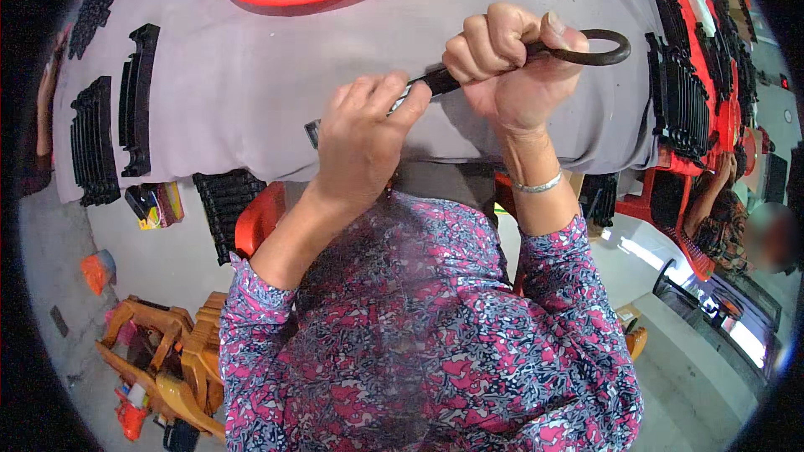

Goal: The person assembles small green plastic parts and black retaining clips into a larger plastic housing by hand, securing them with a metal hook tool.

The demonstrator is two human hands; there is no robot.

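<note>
My right hand (pixel 519 67) is closed in a fist round a long dark tool (pixel 599 48), whose ring-shaped end sticks out past the thumb. The tool's exact kind does not show; its other end runs down and left toward my left hand (pixel 364 134). That hand is curled palm-down round a narrow black strip (pixel 312 134), with one tip poking out beyond the knuckles. A pale, shiny patch shows between the left fingers. Whether strip and tool are one piece, I cannot tell. Both hands are held over the grey cloth of the table (pixel 251 92).
A red tray (pixel 327 2) heaped with black strips stands at the far side. Stacked black slatted pieces lie at the left (pixel 96 142) and at the right edge (pixel 677 100). A red chair (pixel 261 218) is under the table edge. Another person (pixel 724 222) sits at the right.
</note>
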